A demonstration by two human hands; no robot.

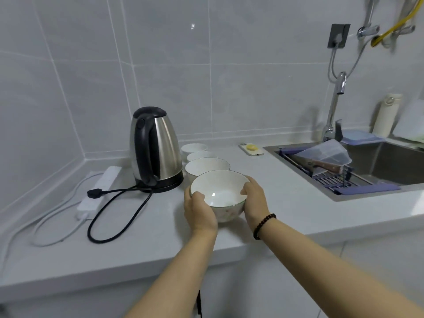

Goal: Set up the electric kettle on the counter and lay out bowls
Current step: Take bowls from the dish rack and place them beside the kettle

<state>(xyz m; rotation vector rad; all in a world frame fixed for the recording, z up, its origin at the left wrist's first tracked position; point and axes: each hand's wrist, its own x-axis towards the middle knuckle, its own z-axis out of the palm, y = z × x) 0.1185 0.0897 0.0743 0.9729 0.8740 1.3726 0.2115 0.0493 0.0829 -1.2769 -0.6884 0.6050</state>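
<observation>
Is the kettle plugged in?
No. The kettle cord's plug lies loose over the power strip, not pushed into a socket.

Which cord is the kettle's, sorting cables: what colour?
Black, seen in the head view: the kettle cord.

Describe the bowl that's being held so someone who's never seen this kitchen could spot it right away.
Find the steel kettle on the grey counter; a row of white bowls runs forward from its right side. The held bowl is the nearest one, the only bowl gripped by the left hand and right hand.
</observation>
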